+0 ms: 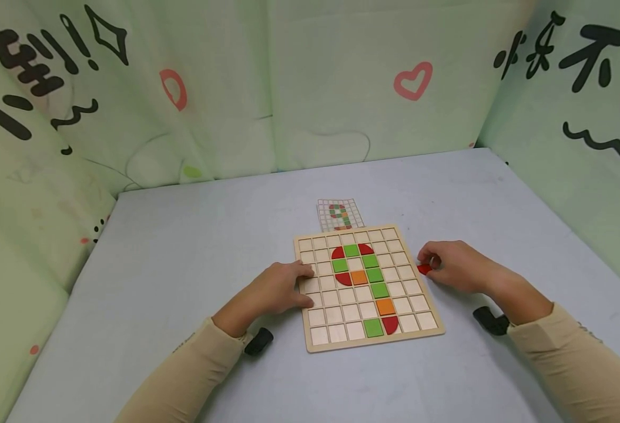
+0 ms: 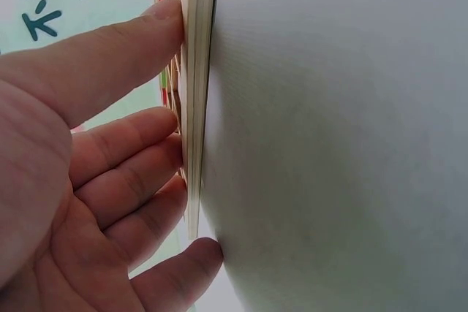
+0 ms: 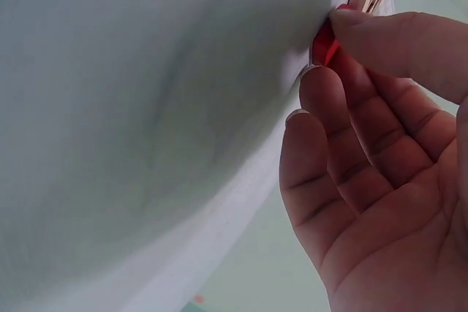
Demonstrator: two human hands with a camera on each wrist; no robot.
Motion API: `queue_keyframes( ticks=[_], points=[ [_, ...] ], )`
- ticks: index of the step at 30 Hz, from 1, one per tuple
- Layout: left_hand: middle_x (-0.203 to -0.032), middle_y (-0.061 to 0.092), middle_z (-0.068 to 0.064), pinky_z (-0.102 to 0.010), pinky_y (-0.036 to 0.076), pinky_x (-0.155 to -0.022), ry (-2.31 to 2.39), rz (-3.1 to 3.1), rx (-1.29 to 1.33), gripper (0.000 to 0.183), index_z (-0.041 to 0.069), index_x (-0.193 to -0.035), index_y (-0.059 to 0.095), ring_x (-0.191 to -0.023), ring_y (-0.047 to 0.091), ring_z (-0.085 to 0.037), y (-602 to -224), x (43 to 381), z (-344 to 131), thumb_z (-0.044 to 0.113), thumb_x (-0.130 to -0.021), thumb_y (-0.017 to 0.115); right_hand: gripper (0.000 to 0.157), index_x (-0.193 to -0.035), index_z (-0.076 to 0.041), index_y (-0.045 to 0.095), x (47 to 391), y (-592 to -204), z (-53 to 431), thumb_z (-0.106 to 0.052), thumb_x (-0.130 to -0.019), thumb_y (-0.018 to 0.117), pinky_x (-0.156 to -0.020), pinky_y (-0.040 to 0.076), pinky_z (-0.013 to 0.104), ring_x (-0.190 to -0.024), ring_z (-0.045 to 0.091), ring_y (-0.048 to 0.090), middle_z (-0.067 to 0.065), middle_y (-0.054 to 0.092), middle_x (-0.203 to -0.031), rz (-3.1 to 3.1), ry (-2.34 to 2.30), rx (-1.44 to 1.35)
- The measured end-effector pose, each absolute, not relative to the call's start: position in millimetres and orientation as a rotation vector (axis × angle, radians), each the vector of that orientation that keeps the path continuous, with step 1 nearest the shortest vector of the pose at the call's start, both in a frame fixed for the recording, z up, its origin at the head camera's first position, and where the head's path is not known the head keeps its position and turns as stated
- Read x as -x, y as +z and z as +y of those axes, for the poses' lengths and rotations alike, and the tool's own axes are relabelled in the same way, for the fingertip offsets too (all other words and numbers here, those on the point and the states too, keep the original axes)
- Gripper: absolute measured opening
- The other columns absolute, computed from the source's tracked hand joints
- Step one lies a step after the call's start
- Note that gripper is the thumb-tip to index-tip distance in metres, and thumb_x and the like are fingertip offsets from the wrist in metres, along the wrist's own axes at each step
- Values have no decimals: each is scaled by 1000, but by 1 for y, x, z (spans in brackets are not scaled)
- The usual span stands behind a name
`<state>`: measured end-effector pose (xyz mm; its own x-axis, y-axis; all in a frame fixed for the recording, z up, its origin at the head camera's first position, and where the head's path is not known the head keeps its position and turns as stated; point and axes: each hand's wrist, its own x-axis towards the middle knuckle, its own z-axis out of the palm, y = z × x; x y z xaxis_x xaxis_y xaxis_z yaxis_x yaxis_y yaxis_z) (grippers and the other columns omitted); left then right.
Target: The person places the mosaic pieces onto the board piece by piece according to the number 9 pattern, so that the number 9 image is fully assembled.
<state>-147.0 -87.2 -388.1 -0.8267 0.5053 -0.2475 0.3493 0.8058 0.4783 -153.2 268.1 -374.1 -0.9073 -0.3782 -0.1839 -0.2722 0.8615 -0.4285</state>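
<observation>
A wooden grid board [image 1: 317,335] lies on the table, with green squares [image 1: 373,328], orange squares [image 1: 385,306] and rounded red pieces [image 1: 390,325] set in some of its cells. Along the board's left edge rests my left hand [image 1: 278,288], its thumb and fingertips touching the rim [image 2: 194,100] in the left wrist view. Just right of the board, close to the table, my right hand [image 1: 460,267] pinches a red piece [image 1: 424,269] between thumb and fingers. In the right wrist view the red piece [image 3: 327,43] is partly hidden by the thumb and fingertips.
Behind the board lies a printed card [image 1: 339,214] with a coloured grid pattern, its near edge against the board. A pale cloth covers the table [image 1: 209,235]. Printed curtains [image 1: 310,88] stand at the back and both sides.
</observation>
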Motion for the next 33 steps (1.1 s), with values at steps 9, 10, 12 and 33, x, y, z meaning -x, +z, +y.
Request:
queue_keyframes(
  ticks=[9, 10, 12, 33],
  points=[
    [-143, 55, -9, -42, 41, -107, 597, 2630, -651, 54, 9, -133, 64, -135, 47, -29, -388, 147, -87, 25, -85, 83, 20, -104, -3, 65, 153, -374, 268, 1, -85, 65, -78, 49, 40, -85, 21, 56, -2, 62, -89, 2776, -577, 496],
    [-143, 55, -9, -42, 41, -107, 596, 2630, -651, 54, 9, -133, 64, -135, 47, -29, -388, 147, -87, 25, -85, 83, 20, -105, -3, 65, 153, -374, 267, 0, -85, 65, -78, 50, 40, -85, 21, 56, -2, 63, -89, 2775, -575, 494],
    [-143, 55, -8, -42, 41, -106, 593, 2628, -651, 54, 9, -133, 64, -133, 49, -30, -388, 147, -87, 26, -85, 82, 20, -105, -2, 65, 153, -374, 267, 0, -85, 66, -78, 50, 41, -85, 21, 56, -1, 63, -90, 2774, -571, 492],
    [-144, 55, -9, -42, 41, -107, 598, 2626, -652, 55, 9, -133, 64, -134, 48, -31, -388, 147, -88, 26, -85, 83, 20, -106, 1, 65, 152, -373, 267, -1, -85, 67, -79, 51, 42, -84, 21, 56, -1, 62, -89, 2792, -572, 507]
  ],
)
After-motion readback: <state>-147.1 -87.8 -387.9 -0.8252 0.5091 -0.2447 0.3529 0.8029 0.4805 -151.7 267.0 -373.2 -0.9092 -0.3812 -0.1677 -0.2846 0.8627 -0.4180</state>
